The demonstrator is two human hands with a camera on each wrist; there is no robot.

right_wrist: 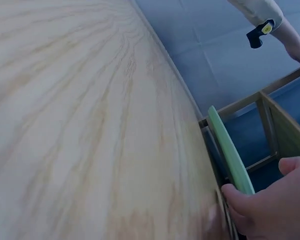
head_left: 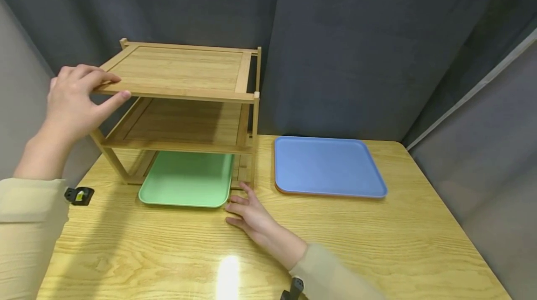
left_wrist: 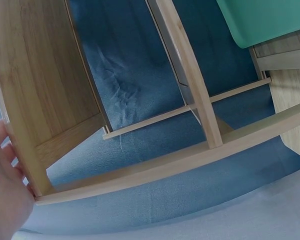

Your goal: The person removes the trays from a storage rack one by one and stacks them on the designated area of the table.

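Trays: one green tray [head_left: 186, 178], one blue tray [head_left: 327, 165]; one rack [head_left: 180, 99].

Pale beige long sleeves [head_left: 25, 225], small black wrist-worn device with yellow mark [head_left: 79, 195], bare hands

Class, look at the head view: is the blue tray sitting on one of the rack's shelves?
No. The blue tray lies flat on the table, to the right of the rack and apart from it.
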